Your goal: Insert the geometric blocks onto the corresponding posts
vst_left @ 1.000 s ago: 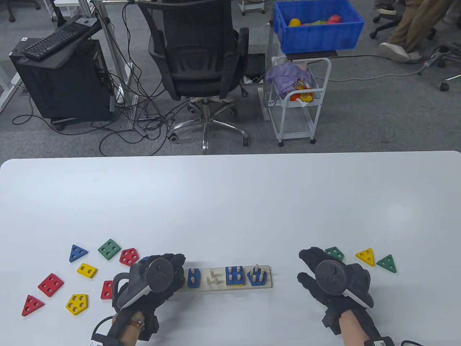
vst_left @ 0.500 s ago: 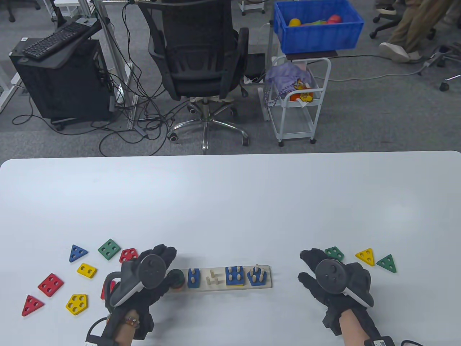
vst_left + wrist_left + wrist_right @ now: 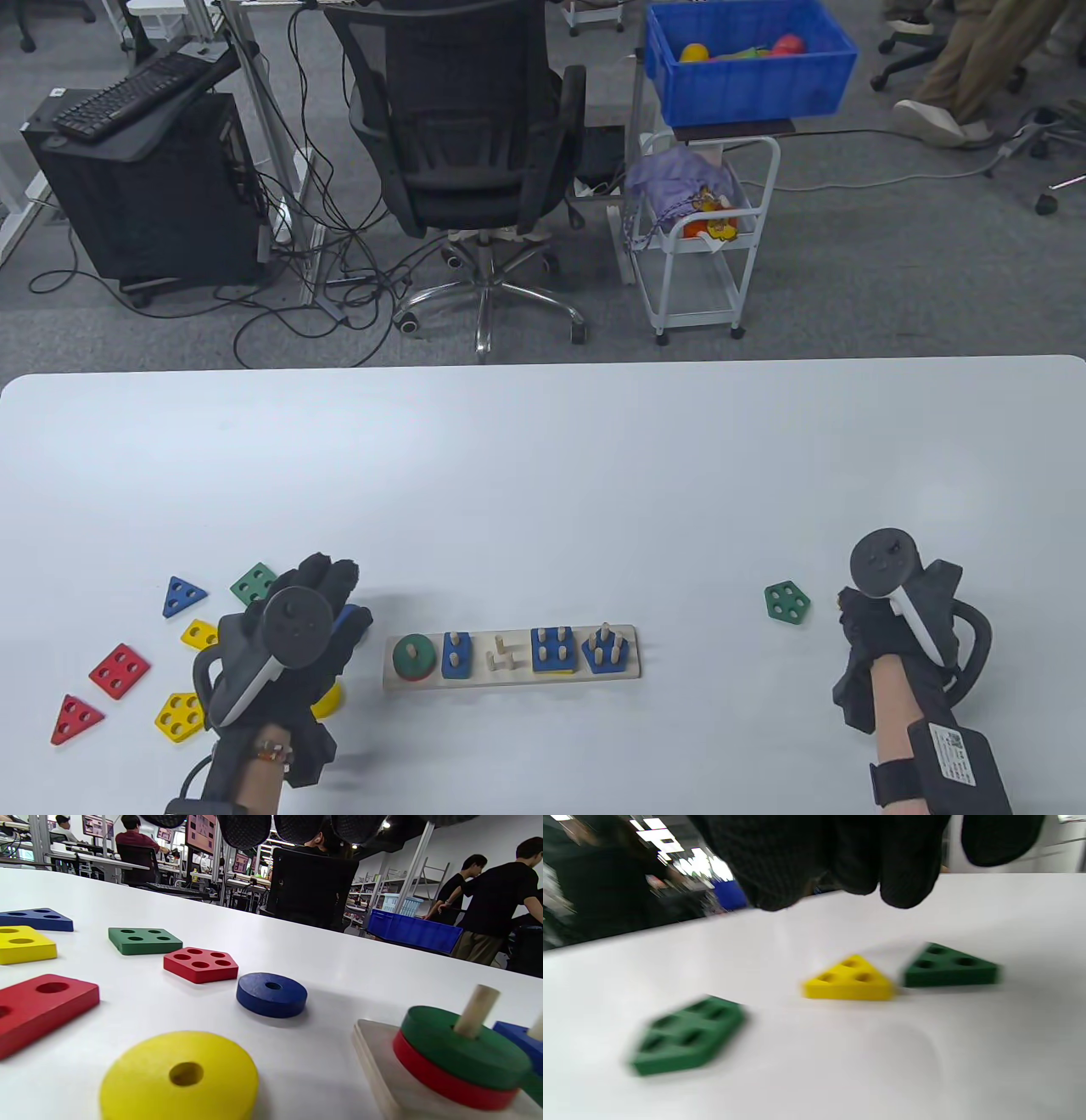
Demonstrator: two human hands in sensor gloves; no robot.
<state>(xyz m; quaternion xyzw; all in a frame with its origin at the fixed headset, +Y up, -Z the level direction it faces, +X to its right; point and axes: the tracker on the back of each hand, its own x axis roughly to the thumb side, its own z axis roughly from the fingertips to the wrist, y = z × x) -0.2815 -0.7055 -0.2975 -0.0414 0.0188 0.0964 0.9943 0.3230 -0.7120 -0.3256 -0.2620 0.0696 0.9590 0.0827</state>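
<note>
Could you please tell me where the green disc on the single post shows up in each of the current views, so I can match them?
Table view: the green disc sits at the left end of the wooden board, low and left of centre.
Left wrist view: the green disc is at lower right, stacked on a red disc.
Right wrist view: not in it.
Shared landmark: the single post through it.

In the right wrist view, the green pentagon block (image 3: 689, 1033) is smeared by motion blur. In the table view, the yellow ring (image 3: 327, 700) is largely hidden beneath the left hand (image 3: 293, 649).
</note>
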